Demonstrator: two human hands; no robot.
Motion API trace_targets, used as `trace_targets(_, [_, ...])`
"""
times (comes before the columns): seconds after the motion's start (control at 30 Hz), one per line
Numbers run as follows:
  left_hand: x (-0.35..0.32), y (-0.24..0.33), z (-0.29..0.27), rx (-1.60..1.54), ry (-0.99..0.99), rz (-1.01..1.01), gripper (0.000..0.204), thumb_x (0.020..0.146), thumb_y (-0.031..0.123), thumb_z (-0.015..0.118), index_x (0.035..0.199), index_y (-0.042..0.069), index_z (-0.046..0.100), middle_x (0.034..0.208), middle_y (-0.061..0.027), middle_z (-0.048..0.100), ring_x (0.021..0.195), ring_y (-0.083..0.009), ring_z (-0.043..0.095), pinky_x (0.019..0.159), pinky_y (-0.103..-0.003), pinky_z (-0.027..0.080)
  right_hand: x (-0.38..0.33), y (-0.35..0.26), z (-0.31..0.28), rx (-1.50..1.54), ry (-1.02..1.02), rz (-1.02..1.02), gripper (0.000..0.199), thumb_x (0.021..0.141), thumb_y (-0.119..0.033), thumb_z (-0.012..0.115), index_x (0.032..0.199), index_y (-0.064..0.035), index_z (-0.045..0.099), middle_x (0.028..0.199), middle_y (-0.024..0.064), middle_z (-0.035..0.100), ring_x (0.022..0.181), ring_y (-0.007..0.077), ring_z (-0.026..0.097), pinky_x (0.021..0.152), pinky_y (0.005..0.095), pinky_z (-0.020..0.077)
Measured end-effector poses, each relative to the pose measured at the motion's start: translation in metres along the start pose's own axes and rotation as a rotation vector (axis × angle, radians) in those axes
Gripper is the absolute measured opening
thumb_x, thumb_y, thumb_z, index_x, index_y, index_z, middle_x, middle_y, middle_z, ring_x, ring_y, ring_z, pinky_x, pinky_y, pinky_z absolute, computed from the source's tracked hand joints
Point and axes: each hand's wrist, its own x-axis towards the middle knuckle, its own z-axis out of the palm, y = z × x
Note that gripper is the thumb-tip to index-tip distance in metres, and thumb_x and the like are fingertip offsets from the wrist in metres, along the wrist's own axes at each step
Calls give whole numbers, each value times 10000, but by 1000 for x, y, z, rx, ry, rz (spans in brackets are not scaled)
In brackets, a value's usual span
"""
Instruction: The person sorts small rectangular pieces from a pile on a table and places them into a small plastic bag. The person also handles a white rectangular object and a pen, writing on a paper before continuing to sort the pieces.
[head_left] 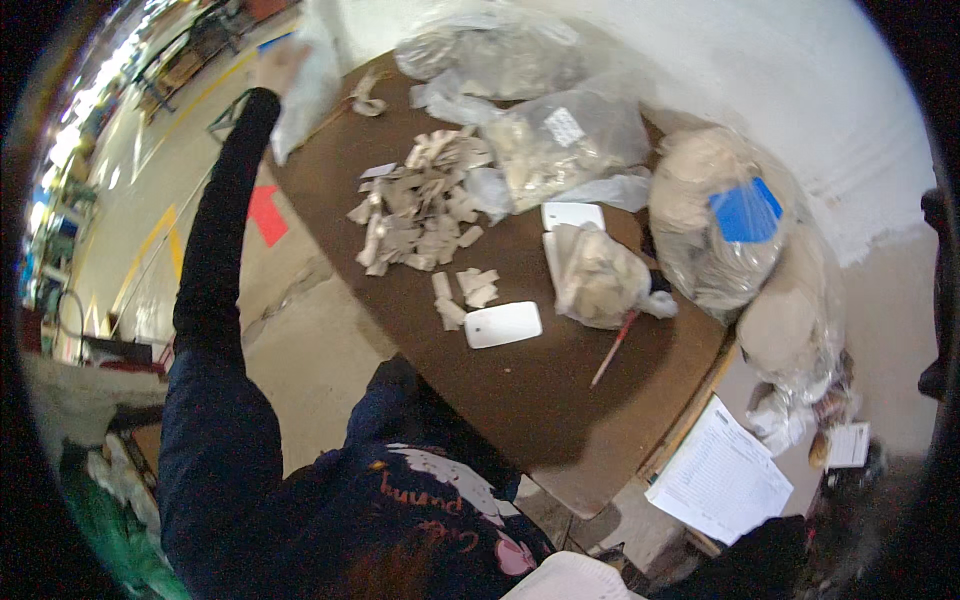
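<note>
My left arm reaches out to the far left, and my left hand point(282, 66) is at a clear plastic bag point(312, 95) by the table's far left corner. The hand is blurred, so its grip on the bag cannot be made out. A bit of blue point(272, 43) shows beside it. On the brown table point(560, 420) lies a heap of small beige-grey flat pieces point(425, 205), with a few more pieces point(478, 287) nearer me. Close to those is a white card-like plate point(503, 325). My right hand is out of view; a dark sleeve point(765, 560) shows at lower right.
Filled clear bags point(565, 140) line the table's back and right, one with a blue label point(746, 210). A smaller filled bag point(600, 280) sits beside another white plate point(572, 215) and a thin red stick point(613, 350). A printed sheet point(720, 475) lies past the right edge.
</note>
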Motion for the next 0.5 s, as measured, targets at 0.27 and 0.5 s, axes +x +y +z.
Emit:
trace_targets(0.27, [-21,-77,4,-267,-716,152,502,890,175,653,1350,21,524,1295,-127,612,1204,-226,570,1050,-346,425,9,3,3,-12,-129,-62,362,945,-313,483,1105,7,537,1014,150,570,947,294,537,902,436,424])
trace_targets(0.5, [-61,12,-36,-298,-706,290,394,932,128,602,1308,23,552,1206,-117,645,1120,-193,613,983,-329,474,27,10,-11,-92,-243,-159,365,944,-302,491,1134,6,539,1053,153,575,980,308,538,920,442,422])
